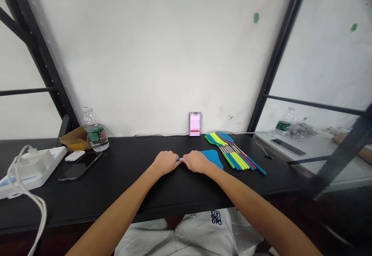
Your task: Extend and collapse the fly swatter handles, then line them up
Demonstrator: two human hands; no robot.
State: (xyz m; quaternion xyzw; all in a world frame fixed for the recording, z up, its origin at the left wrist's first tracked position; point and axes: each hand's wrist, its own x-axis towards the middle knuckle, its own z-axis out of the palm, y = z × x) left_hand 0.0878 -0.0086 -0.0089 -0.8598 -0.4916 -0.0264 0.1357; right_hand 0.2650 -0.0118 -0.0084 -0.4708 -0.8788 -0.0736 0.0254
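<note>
Left of the swatter pile (241, 161), the left hand (164, 162) is clenched on a blue end, and the right hand (195, 161) is closed beside it. Both seemingly grasp the blue swatter (212, 158) just left of the pile. Several lie laid out; this one is not yet among them.

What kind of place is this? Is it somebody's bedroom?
It looks more like a shared workroom, though I can't be sure. There's a long black desk against the wall, a row of colourful swatters on it, and another table nearby with someone's arm over it.
</note>
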